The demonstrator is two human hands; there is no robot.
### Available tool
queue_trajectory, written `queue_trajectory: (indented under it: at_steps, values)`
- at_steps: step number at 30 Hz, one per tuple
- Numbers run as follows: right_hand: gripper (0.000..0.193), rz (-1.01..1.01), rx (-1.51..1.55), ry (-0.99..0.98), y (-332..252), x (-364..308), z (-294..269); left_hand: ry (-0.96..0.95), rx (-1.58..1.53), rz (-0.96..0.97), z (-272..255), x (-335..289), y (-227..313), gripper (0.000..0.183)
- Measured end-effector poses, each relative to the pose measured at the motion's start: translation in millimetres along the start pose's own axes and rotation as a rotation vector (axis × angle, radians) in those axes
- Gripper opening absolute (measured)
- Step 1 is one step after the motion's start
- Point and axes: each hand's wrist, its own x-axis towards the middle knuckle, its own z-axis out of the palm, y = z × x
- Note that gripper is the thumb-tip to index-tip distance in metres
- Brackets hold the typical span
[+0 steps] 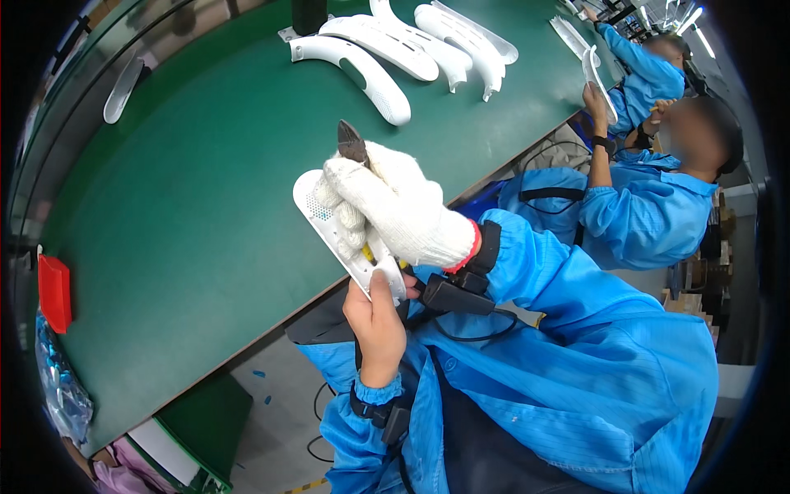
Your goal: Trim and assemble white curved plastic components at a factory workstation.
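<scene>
Across a green table (pixel 206 206), white parts (pixel 391 51) are lying. From far away, my left hand (pixel 377 329) is pinching a white shell (pixel 360 265); my gloved right hand (pixel 403 206) is gripping pliers (pixel 352 143).

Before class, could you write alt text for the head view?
A gloved right hand holds pliers over a white part in the bare left hand. Other white parts lie on the green table; co-workers in blue are at right.

We get bright, even light — ceiling lamps (pixel 694 16) glare at upper right — and the desk (pixel 206 222) curves toward a black rim.
</scene>
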Motion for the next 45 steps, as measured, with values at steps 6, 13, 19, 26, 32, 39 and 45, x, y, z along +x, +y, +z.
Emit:
queue_trajectory:
  at_steps: [6, 13, 19, 26, 32, 39, 45]
  values:
    - [0.03, -0.05, -0.374, -0.024, -4, -2, -7, -0.009, 0.02, -0.002, -3, 2, -4, 0.024]
    - [0.03, -0.128, -0.444, 0.071, 4, -6, 1, -0.031, 0.014, 0.016, -8, 1, -9, 0.027]
    - [0.03, -0.059, -0.553, 0.134, 2, -14, 9, -0.024, 0.107, 0.08, -10, -2, -13, 0.024]
    - [0.031, -0.265, -0.582, 0.107, 12, -3, 4, -0.024, 0.074, 0.051, -10, 0, -9, 0.024]
    - [0.029, -0.197, -0.345, 0.099, 15, -4, 7, -0.01, 0.056, 0.051, -10, -2, -12, 0.026]
    - [0.03, -0.228, -0.518, 0.096, 22, -21, 7, -0.032, 0.014, 0.089, -18, -10, -23, 0.025]
    - [0.026, -0.337, -0.502, 0.156, 33, -35, -2, -0.028, 0.042, 0.087, -19, -13, -26, 0.025]
